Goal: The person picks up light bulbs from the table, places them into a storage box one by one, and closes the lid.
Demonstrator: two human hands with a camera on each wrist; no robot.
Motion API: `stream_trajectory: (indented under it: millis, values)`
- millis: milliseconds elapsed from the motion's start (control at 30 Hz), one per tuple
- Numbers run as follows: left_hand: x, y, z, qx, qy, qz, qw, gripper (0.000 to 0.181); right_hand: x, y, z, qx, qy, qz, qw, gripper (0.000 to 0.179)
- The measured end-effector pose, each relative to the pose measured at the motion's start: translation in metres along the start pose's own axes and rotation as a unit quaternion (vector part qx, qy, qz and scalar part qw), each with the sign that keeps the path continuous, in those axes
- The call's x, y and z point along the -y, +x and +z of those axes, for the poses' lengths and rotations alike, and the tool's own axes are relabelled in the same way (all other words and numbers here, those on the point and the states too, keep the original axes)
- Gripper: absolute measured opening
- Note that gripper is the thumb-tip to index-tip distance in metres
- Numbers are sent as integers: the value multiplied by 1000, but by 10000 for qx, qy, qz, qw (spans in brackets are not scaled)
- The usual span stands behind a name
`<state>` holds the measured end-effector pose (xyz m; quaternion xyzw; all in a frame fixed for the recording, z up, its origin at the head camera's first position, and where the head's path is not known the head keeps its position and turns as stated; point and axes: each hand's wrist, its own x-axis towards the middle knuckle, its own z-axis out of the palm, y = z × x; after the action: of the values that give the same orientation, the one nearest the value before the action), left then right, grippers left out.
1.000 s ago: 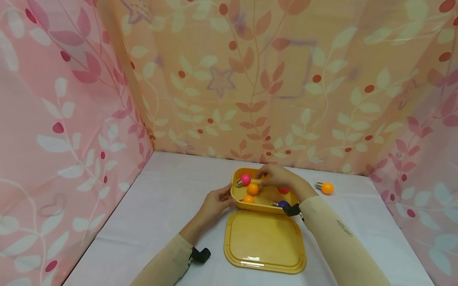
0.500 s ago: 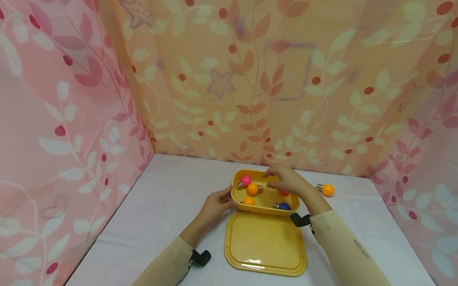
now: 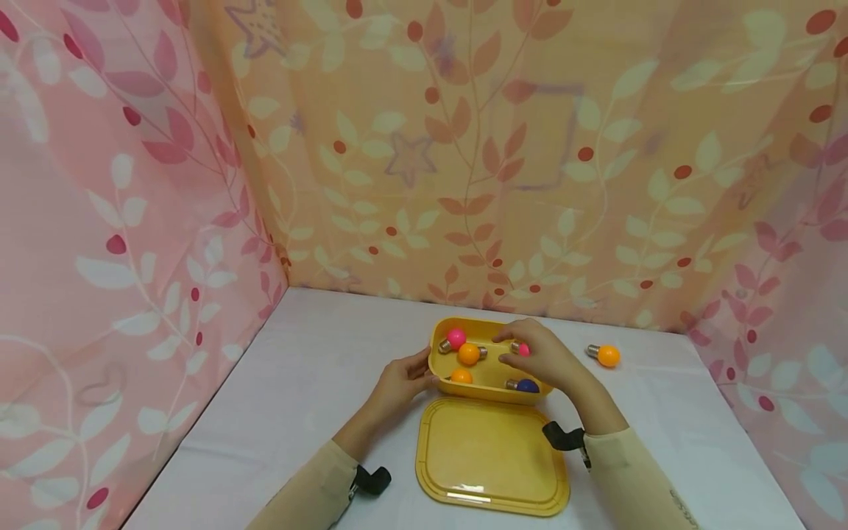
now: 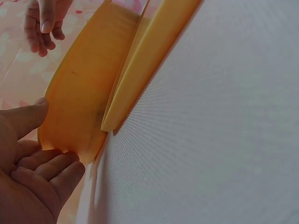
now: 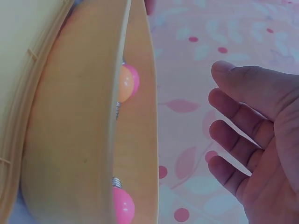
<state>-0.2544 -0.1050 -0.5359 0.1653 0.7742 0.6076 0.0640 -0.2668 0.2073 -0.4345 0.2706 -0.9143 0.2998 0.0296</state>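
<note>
A yellow plastic box holds several small light bulbs: a pink bulb, an orange bulb, a second orange bulb, a blue bulb and, partly hidden by fingers, another pink bulb. My left hand holds the box at its left end, thumb and fingertips against the wall, as the left wrist view also shows. Above the box's right part hovers my right hand, its fingers spread loosely and apart from the thumb. Nothing lies in that hand in the right wrist view.
In front of the box, a yellow lid lies flat on the white-covered table. One orange bulb rests on the table to the right of the box. Patterned cloth walls enclose the table's back and sides.
My right hand has drawn back from the orange bulb in the box's middle, moving right and toward me with its fingers parting. My left hand has stayed at the box's left end.
</note>
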Motion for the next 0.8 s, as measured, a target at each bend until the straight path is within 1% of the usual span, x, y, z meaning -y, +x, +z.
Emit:
stream_trajectory:
  millis: [233, 367, 533, 700, 800]
  values:
    - [0, 0, 1, 50, 14, -15, 10000, 70, -2, -20, 2, -390, 69, -152, 9991, 28]
    - [1, 1, 2, 70, -103, 2, 9999, 68, -4, -30, 0, -624, 31, -299, 9976, 30]
    - [2, 2, 1, 75, -202, 31, 9998, 68, -5, -39, -1, -797, 86, -386, 9960, 33]
    - [0, 1, 0, -11, -221, 35, 9997, 68, -6, -41, -1, -863, 174, -382, 9954, 34]
    - [0, -1, 1, 28, -196, 26, 9998, 68, -7, -44, 0, -903, 211, -226, 9954, 34]
